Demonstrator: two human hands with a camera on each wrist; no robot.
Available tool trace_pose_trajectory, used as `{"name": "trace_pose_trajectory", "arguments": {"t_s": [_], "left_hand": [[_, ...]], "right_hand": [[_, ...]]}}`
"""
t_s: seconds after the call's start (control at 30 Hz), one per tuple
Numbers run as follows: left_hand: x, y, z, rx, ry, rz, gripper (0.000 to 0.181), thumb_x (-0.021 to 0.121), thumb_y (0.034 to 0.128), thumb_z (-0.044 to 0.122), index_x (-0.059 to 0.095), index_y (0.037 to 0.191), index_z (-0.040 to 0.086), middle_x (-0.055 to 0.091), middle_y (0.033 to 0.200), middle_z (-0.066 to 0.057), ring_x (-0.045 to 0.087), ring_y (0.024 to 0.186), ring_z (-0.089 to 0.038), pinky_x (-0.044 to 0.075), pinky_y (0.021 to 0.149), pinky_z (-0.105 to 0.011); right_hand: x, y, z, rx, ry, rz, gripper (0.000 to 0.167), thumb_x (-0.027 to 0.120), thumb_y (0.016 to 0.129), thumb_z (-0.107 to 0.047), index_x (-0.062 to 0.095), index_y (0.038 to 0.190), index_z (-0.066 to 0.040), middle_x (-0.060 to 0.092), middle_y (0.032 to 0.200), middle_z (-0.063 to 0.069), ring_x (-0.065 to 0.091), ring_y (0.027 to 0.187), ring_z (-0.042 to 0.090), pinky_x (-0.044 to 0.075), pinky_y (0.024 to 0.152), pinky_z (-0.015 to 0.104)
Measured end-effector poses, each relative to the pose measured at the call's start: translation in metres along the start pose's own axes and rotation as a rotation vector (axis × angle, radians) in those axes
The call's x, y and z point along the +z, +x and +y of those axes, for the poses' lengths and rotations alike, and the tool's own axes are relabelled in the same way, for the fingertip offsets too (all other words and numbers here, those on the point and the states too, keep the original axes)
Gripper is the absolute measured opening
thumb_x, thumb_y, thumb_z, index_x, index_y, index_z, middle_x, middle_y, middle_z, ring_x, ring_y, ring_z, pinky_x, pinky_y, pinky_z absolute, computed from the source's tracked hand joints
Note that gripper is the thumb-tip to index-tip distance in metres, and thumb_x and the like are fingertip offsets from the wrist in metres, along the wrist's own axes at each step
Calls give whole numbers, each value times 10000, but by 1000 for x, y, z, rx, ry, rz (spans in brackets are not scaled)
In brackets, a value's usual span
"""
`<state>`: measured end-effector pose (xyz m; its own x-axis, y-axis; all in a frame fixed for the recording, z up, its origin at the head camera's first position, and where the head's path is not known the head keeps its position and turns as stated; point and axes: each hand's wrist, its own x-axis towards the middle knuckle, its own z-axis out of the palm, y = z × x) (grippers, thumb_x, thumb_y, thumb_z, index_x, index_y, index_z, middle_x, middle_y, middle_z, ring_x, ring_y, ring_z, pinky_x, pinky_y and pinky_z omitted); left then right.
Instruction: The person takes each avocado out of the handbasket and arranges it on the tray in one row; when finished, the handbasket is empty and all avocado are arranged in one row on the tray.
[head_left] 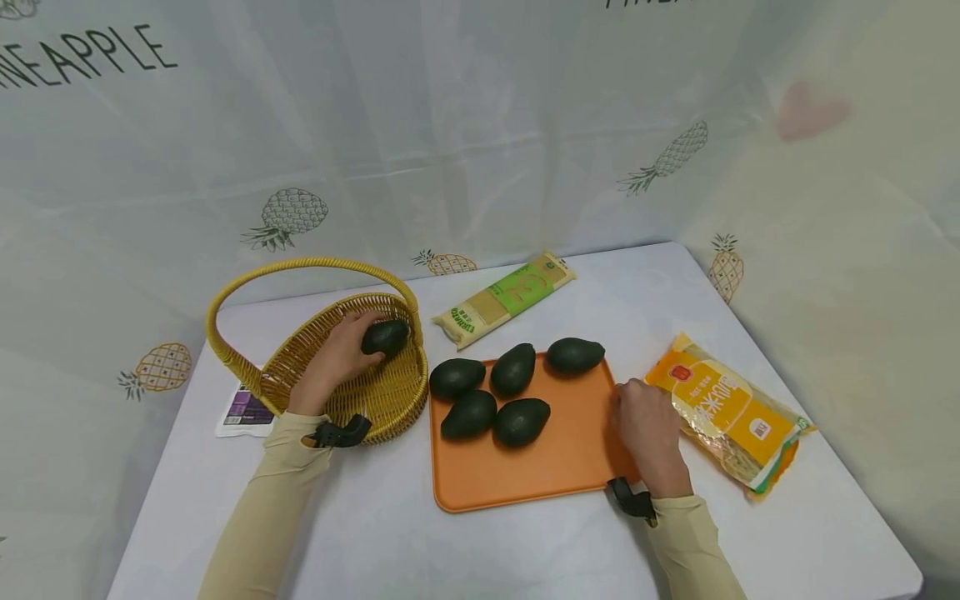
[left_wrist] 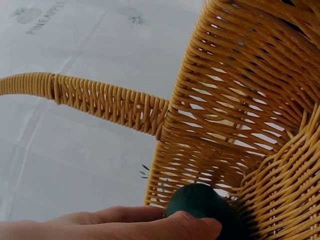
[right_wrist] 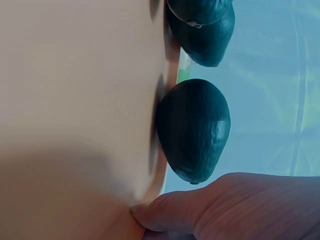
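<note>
My left hand (head_left: 340, 358) reaches inside a yellow wicker basket (head_left: 408, 392) and holds a dark green avocado (head_left: 386, 337) against its far side. In the left wrist view, the thumb and fingers lie along the near side of that avocado (left_wrist: 202, 205). My right hand (head_left: 651, 429) grips the right edge of an orange tray (head_left: 562, 467). The right wrist view shows its thumb on the tray's rim, the other fingers mostly hidden. Several avocados (head_left: 521, 422) lie on the tray's left and back parts, one avocado (right_wrist: 194, 131) near the back right corner.
A noodle packet (head_left: 506, 300) lies behind the tray. To the right of my right hand is a yellow-orange bag (head_left: 731, 412). A purple and white packet (head_left: 246, 412) sits partly under the basket, whose tall handle (head_left: 315, 262) arches above it. Fruit-printed cloth hangs behind.
</note>
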<state>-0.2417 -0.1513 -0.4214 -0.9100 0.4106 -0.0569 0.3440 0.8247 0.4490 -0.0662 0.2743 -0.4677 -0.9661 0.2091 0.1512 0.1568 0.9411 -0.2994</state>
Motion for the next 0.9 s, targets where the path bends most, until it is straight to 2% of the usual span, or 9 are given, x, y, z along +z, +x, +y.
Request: {"name": "trace_pose_trajectory", "arguments": {"t_s": [0.3, 0.5, 0.67, 0.9], "left_hand": [[1, -2, 2, 16, -21, -15, 625, 786, 958, 68, 525, 1525, 29, 424, 1430, -361, 565, 1271, -560, 525, 1038, -688], [3, -2, -1, 23, -10, -37, 633, 788, 957, 77, 508, 1523, 28, 481, 1525, -372, 528, 1354, -578, 495, 1079, -700], [3, -2, -3, 38, -1, -43, 625, 791, 957, 93, 515, 1513, 22, 546, 1501, -350, 532, 1369, -563, 477, 1103, -691], [-1, -6, 3, 38, 5, -40, 632, 791, 960, 98, 514, 1524, 27, 536, 1515, -344, 514, 1383, -567, 469, 1108, -701]], "right_hand": [[2, 1, 0, 4, -9, -3, 126, 660, 920, 65, 767, 860, 38, 621, 701, 180, 517, 548, 309, 467, 469, 422], [2, 1, 1, 5, -4, -2, 140, 654, 925, 59, 767, 848, 28, 628, 706, 185, 533, 547, 320, 471, 463, 437], [2, 0, 1, 3, 6, 13, 163, 645, 932, 53, 762, 825, 17, 635, 706, 194, 559, 544, 344, 488, 464, 476], [3, 0, 1, 16, 11, 1, 137, 650, 927, 50, 754, 840, 29, 612, 692, 178, 526, 541, 327, 472, 458, 451]]}}
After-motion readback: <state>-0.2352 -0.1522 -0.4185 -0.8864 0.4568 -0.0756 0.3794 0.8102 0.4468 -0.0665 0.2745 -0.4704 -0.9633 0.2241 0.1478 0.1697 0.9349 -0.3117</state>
